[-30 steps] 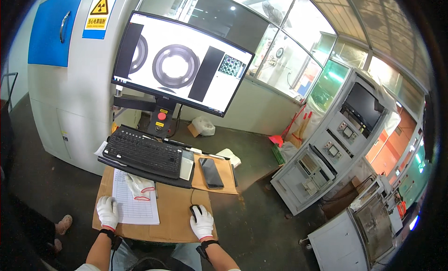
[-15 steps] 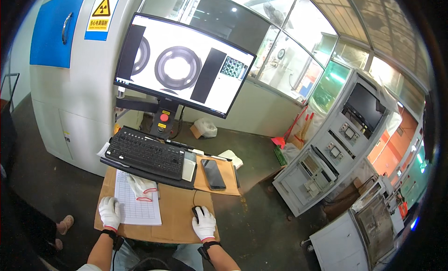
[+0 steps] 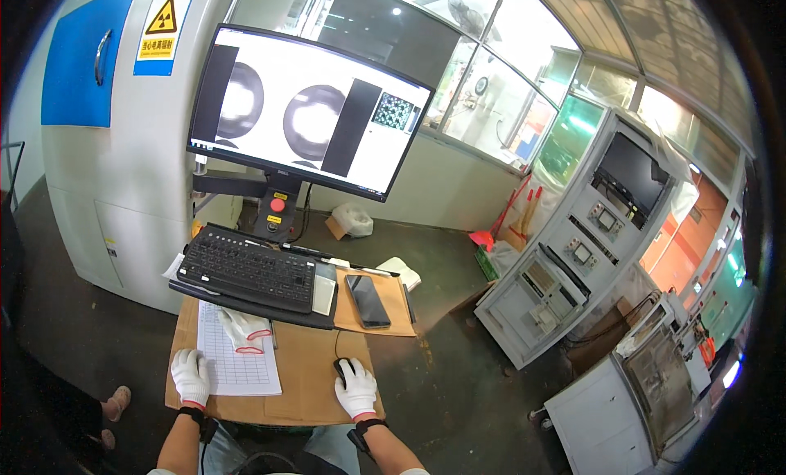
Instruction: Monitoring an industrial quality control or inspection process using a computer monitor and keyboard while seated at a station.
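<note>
My right hand (image 3: pixel 357 391), in a white knit glove, rests over a black computer mouse (image 3: pixel 339 366) on the brown desk board (image 3: pixel 307 377). The mouse's cord runs up toward the keyboard shelf. My left hand (image 3: pixel 191 379), gloved the same way, lies flat by the left edge of a printed table sheet (image 3: pixel 246 373), holding nothing. A spare pair of white gloves (image 3: pixel 244 331) with red cuffs lies on the sheet. Beyond the hands, a tilted monitor (image 3: pixel 278 74) displays round grey shapes with bright middles.
A black keyboard (image 3: pixel 246 270) sits on a raised shelf, with a phone (image 3: pixel 368 301) to its right. Below the monitor is a red push button (image 3: pixel 277 205). A large white cabinet (image 3: pixel 147 189) stands left, a grey instrument rack (image 3: pixel 565 262) right. Another person's foot (image 3: pixel 119 401) shows at lower left.
The picture on the monitor has changed: the ringed shapes with bright centres have given way to smoother dark discs. My view has shifted slightly; both hands stay in place.
</note>
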Tool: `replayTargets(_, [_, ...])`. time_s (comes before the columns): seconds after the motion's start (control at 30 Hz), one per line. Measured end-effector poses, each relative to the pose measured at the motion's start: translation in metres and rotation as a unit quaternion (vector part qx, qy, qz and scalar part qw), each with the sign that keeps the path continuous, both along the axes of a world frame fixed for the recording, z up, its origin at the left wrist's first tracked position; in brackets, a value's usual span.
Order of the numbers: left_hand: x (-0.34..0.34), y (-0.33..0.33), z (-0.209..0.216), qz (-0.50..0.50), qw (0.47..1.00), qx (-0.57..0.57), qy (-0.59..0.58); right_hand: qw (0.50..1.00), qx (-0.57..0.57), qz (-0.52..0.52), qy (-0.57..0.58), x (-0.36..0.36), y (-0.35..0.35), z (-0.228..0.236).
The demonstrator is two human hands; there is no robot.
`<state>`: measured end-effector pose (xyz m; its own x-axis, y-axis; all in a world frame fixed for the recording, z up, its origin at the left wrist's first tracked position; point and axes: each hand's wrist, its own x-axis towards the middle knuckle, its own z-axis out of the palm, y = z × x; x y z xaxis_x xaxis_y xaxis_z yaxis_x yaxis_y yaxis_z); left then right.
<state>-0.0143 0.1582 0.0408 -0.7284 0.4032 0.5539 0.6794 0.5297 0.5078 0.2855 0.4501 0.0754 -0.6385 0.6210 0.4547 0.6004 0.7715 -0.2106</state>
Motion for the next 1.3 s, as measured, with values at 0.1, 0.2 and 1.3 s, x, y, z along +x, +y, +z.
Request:
replayTargets(0.1, [0.001, 0.0, 0.0, 0.005, 1.0, 0.007, 0.014, 1.0, 0.0, 0.003, -0.001, 0.0, 0.001, 0.0])
replayTargets(0.2, [0.004, 0.0, 0.004, 0.006, 1.0, 0.008, 0.011, 1.0, 0.009, 0.006, 0.007, -0.001, 0.001, 0.001])
replayTargets(1.3, [0.006, 0.0, 0.008, 0.006, 0.999, 0.002, 0.037, 0.999, 0.024, 0.015, 0.023, -0.001, 0.003, -0.003])
